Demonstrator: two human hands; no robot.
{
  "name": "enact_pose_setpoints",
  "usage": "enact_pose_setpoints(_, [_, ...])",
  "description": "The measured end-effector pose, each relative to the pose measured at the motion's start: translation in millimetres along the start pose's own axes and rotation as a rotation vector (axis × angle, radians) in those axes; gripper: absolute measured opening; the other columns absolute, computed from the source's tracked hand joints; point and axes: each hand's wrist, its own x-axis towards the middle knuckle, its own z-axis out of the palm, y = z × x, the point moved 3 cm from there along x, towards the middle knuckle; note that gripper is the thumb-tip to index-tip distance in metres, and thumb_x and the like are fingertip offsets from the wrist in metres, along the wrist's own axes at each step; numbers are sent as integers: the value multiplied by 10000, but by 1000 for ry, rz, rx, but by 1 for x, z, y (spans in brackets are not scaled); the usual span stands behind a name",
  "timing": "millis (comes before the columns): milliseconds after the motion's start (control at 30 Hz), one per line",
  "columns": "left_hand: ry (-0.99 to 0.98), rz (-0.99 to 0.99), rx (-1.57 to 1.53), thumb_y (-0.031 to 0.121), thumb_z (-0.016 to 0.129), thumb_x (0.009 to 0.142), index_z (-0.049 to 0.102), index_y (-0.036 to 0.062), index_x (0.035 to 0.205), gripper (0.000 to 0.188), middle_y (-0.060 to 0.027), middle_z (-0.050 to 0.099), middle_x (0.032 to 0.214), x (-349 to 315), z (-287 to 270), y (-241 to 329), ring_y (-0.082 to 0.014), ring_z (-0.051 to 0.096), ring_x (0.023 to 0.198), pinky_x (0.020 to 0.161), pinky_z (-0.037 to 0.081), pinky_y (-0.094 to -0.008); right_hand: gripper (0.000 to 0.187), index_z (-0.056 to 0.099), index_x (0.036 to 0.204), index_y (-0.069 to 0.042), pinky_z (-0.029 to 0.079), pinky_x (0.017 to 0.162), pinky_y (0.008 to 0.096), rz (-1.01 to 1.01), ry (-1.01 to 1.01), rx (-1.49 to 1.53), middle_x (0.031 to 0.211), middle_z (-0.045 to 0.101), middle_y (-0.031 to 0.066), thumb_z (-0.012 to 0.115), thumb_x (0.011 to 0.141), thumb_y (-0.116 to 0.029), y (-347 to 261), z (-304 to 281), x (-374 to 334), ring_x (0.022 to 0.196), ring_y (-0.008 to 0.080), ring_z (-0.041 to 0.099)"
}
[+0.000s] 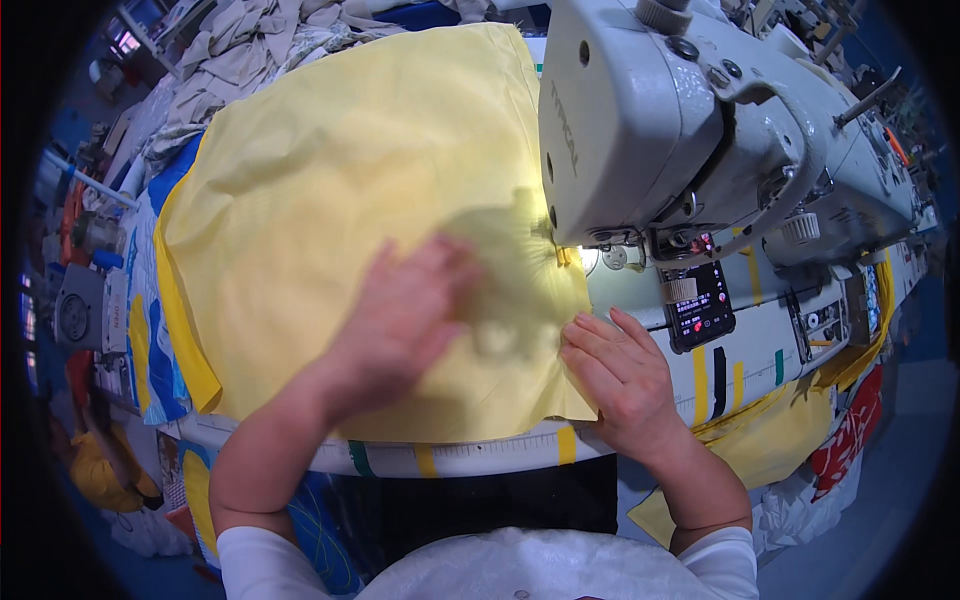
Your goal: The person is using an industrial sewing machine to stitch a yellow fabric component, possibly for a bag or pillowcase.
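A large pale yellow cloth (330, 200) lies spread over the sewing machine's bed, its right edge running under the presser foot (565, 256), where a lamp lights it. My left hand (410, 310) is over the middle of the cloth, smeared by motion, so its fingers cannot be made out clearly. At the cloth's right edge, just nearer than the presser foot, my right hand (622, 380) rests flat with its fingers stretched out. The white sewing machine (630, 120) stands to the right of the cloth. A deeper yellow layer (185, 310) shows beneath the cloth's left edge.
A phone (700, 310) with a lit screen lies under the machine arm. Coloured tape strips (720, 382) mark the table edge. Crumpled grey fabric (240, 70) is piled at the back left. More yellow cloth (770, 440) hangs at the right. Another person (105, 450) is at the far left.
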Motion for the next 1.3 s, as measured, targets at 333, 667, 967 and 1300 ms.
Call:
enact_pose_setpoints(333, [-72, 320, -18, 323, 644, 776, 503, 70, 1236, 544, -84, 460, 1302, 11, 26, 28, -235, 362, 1288, 1064, 177, -522, 256, 618, 922, 19, 418, 939, 435, -70, -22, -27, 1009, 626, 147, 555, 699, -88, -6, 0, 5, 1008, 264, 594])
enact_pose_setpoints(667, [-87, 370, -6, 322, 634, 784, 509, 57, 1226, 530, -83, 477, 1292, 11, 25, 34, -221, 423, 1245, 1056, 202, -520, 244, 638, 904, -1, 424, 930, 437, -48, 14, -23, 994, 633, 126, 565, 672, -19, -1, 2, 4, 1006, 261, 598])
enact_pose_setpoints(967, [-65, 400, 33, 279, 577, 824, 500, 73, 1227, 459, -73, 488, 1274, 29, 19, 15, -199, 397, 1264, 1038, 244, -521, 272, 606, 958, 1, 392, 956, 464, 29, -7, 11, 1061, 604, 147, 657, 700, -67, 3, 4, 6, 1059, 291, 564])
enact_pose_setpoints(1300, [-113, 323, -20, 273, 600, 789, 491, 93, 1230, 488, -57, 479, 1276, 44, 14, 1, -190, 403, 1258, 1030, 252, -513, 306, 590, 990, 9, 365, 970, 483, 115, -9, 35, 1094, 585, 163, 673, 716, -97, 5, 4, 7, 1082, 316, 542])
